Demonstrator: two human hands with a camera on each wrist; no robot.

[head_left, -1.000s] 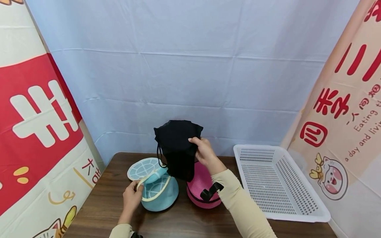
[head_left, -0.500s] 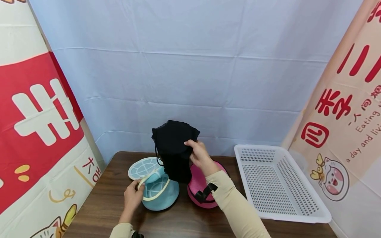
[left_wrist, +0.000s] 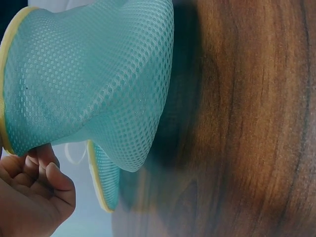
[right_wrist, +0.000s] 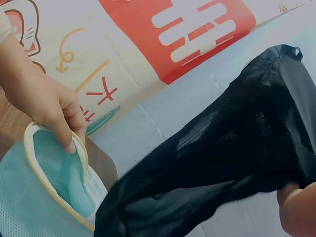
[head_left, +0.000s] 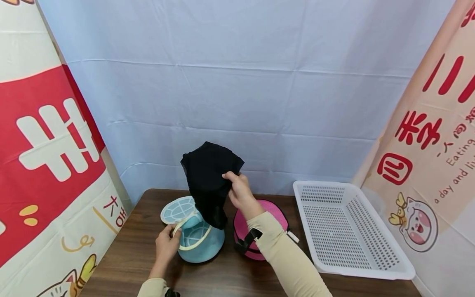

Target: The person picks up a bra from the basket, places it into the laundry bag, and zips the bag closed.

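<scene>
shifted left, right hand (head_left: 242,194) pinching bag (head_left: 208,177), part-hiding blue basket (head_left: 205,250), left hand (head_left: 166,245) pinching rim (head_left: 190,248)

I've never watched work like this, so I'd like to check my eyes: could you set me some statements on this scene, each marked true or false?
1. The fingers of the right hand hold a limp black cloth bag. True.
2. That bag lies flat on the table. False: it is held up above the brown wooden table.
3. The fingers of the left hand pinch the pale yellow rim of a round light-blue mesh bag. True.
4. The light-blue bag is closed. False: its top is open.
5. A round pink mesh bag is inside the basket. False: the pink bag sits left of the white perforated plastic basket.
</scene>
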